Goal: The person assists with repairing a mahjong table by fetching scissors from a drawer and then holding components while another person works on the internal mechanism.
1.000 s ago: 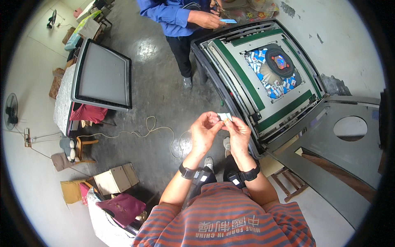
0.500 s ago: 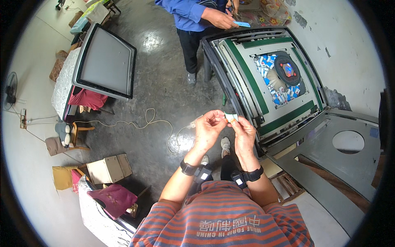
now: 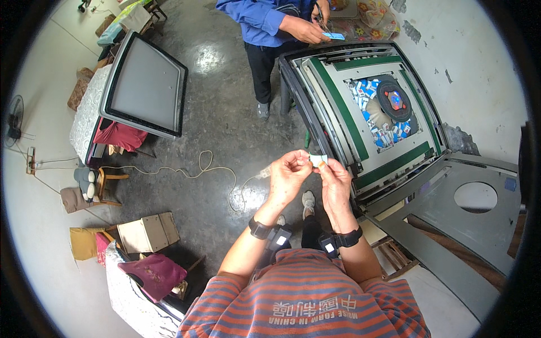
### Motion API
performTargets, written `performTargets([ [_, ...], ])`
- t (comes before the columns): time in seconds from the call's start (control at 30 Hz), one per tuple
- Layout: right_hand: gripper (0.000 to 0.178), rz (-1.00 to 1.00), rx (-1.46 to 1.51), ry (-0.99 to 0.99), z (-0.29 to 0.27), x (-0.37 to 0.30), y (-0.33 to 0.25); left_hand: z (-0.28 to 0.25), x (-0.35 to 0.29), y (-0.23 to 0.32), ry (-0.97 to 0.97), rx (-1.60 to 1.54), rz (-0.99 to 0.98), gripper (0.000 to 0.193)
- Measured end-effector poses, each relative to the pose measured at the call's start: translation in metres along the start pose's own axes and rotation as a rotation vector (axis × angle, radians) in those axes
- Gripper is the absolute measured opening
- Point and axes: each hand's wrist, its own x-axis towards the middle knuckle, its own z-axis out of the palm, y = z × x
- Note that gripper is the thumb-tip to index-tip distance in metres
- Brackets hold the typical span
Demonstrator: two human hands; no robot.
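A small pale, flat piece with a dark green edge (image 3: 318, 159) is pinched between my two hands in front of me; its exact kind is too small to make out. My left hand (image 3: 288, 177) grips its left end between thumb and fingertips. At the other end, my right hand (image 3: 336, 186) holds it with thumb and forefinger. Right of my hands stands an opened automatic mahjong table (image 3: 360, 179). Blue and white mahjong tiles (image 3: 382, 137) lie jumbled in its central well, around a round black centre unit (image 3: 395, 99).
Across from me, a person in blue (image 3: 265, 25) holds a blue strip (image 3: 334, 36) and a dark tool. A framed panel (image 3: 147, 84) leans at left. A pale cable (image 3: 191, 172) trails over the floor. A grey panel with a round hole (image 3: 439, 197) lies at right.
The pale piece has shifted slightly right and shows more of its face, both hands still pinching it. The person across has moved the blue strip slightly right and down.
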Motion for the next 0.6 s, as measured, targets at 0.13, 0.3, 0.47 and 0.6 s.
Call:
performTargets([
  [0.13,0.012,0.005,-0.002,-0.005,-0.002,0.002,0.003,0.0,0.002,0.001,-0.002,-0.019,-0.01,0.013],
  [0.3,0.012,0.067,0.114,-0.057,0.004,0.002,-0.001,-0.008,0.003,-0.001,-0.004,-0.112,-0.038,0.013],
  [0.47,0.014,0.144,0.239,0.02,0.006,0.003,-0.005,-0.011,0.007,0.003,-0.046,-0.199,-0.162,0.014],
  [0.6,0.016,0.326,0.45,0.18,-0.017,-0.003,0.006,-0.013,0.015,-0.007,0.007,-0.244,-0.237,0.015],
])
